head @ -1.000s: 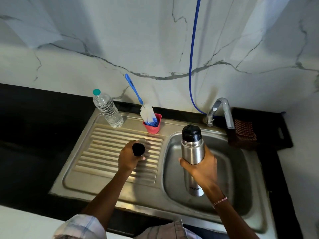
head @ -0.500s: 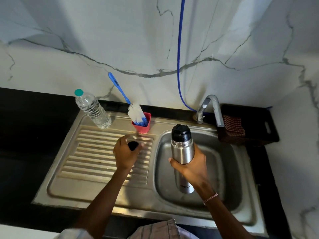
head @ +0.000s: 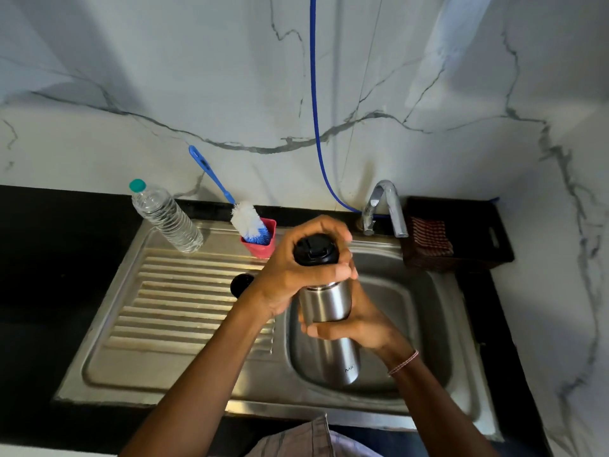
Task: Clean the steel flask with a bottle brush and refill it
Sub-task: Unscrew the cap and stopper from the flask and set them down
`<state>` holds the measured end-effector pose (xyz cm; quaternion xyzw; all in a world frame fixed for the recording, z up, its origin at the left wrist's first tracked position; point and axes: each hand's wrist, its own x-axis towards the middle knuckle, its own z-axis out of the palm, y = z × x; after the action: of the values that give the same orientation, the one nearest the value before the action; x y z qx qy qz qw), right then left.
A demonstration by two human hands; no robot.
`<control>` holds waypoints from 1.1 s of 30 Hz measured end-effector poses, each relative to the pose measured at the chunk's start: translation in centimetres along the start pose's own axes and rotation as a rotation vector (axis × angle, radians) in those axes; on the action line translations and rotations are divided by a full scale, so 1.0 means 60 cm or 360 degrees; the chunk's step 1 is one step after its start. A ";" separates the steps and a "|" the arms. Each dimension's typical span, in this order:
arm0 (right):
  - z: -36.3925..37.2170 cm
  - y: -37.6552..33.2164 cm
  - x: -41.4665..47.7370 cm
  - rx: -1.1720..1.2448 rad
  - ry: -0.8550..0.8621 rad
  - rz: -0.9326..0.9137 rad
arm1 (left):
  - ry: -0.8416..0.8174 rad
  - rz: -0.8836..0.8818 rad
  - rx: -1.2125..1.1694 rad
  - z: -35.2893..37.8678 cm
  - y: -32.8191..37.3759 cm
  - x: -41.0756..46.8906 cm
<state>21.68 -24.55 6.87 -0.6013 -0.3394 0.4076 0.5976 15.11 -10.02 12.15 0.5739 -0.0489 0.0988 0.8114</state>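
Observation:
The steel flask stands upright over the sink basin. My right hand grips its body from the right. Its black stopper sits on the neck, and my left hand is curled round that stopper from the left. A black outer cap lies on the ribbed draining board, left of my left wrist. The blue-handled bottle brush with white bristles leans in a red cup at the back of the board.
A clear water bottle with a green cap stands at the board's back left. The steel tap arches over the basin's back edge, with a blue hose running up the marble wall. A dark tray with a checked cloth sits at the right.
My left hand put the black outer cap down on the draining board, then moved right and took hold of the stopper on the flask. The right hand kept the flask.

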 end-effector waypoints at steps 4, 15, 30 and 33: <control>-0.001 -0.006 -0.007 -0.0122 0.0172 -0.0108 | 0.0302 0.0055 -0.0046 0.025 -0.012 -0.001; 0.054 0.014 -0.022 -0.0971 0.1000 0.0041 | 0.1303 -0.0009 0.0209 0.075 -0.048 0.002; 0.015 -0.003 -0.023 -0.0157 0.0383 -0.0078 | 0.0496 -0.0127 0.0064 0.047 0.011 0.018; 0.038 -0.004 -0.019 -0.0809 0.0890 0.0119 | 0.1100 -0.0181 0.0059 0.072 -0.002 0.023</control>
<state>19.14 -24.55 7.31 -0.8304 -0.2312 0.1521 0.4836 16.63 -13.98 13.77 0.5231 0.2627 0.2428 0.7736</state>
